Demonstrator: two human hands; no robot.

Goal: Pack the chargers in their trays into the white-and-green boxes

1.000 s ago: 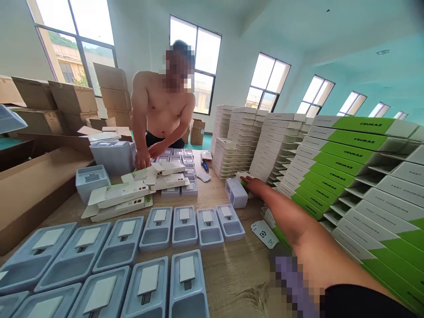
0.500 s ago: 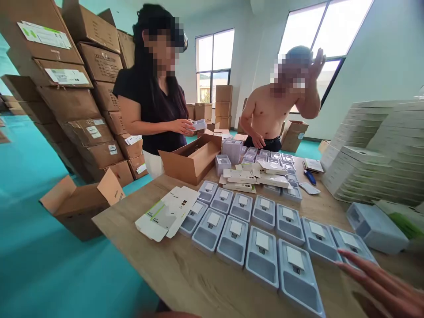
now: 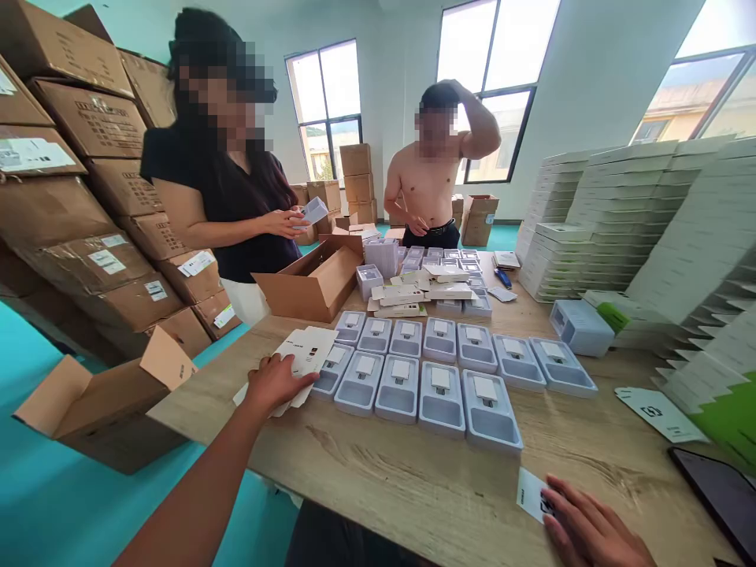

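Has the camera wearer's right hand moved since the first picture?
Yes, toward the wearer. Then it reached just beside the pale-blue block on the table; now the right hand is much nearer than that block, touching a white card.

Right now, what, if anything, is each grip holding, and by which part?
Left grip lies on top of the flat cartons; right grip covers the card's right-hand end. Can't tell whether either is actually pinched or just touched.

My left hand [image 3: 272, 384] now reaches onto the flattened boxes [image 3: 312, 346] left of centre; my right hand [image 3: 594, 526] is down at a card [image 3: 529, 496], lower right. The bare-chested co-worker's raised hand [image 3: 456, 90] has moved onto the head.
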